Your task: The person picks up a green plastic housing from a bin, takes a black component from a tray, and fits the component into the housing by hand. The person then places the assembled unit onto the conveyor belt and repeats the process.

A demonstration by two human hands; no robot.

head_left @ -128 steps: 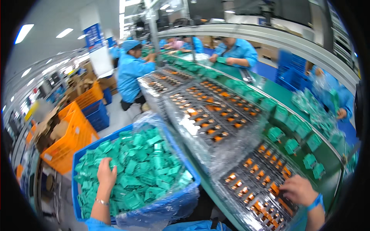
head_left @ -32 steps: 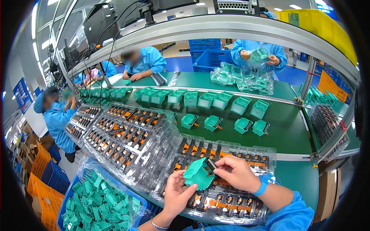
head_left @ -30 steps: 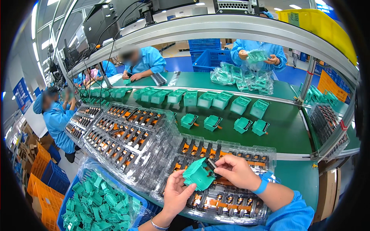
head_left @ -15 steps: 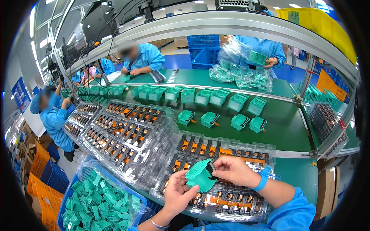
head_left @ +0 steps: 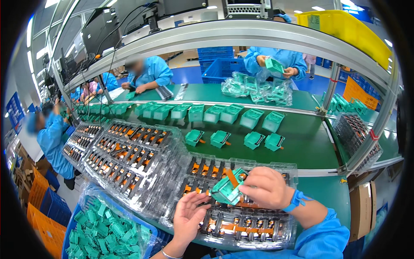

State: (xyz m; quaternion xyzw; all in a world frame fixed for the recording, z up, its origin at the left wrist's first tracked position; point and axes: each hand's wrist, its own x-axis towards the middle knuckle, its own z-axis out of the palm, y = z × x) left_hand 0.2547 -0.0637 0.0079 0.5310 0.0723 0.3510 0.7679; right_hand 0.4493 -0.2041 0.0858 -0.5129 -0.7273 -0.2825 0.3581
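Observation:
Pinched in my right hand [head_left: 266, 188] is a green plastic housing [head_left: 225, 191], tilted, its open side showing. An orange flat strip [head_left: 233, 177] sticks up out of it beside my fingers. My left hand [head_left: 189, 218] is just left of the housing, palm up with fingers spread, and holds nothing. Under both hands lies a clear plastic tray [head_left: 202, 158] with rows of black parts with orange strips [head_left: 241, 228]. My right fingers hide part of the housing.
More clear trays [head_left: 129, 146] are stacked at the left. A blue crate [head_left: 71, 216] of loose green housings stands lower left. Beyond the tray, several green housings [head_left: 253, 140] line the green belt [head_left: 297, 149]. A metal frame [head_left: 207, 36] arches above; co-workers sit or stand beyond and at left.
My left hand has let go of the green housing and drawn slightly left. The housing has been turned in my right hand, bringing its open side and orange strip into sight.

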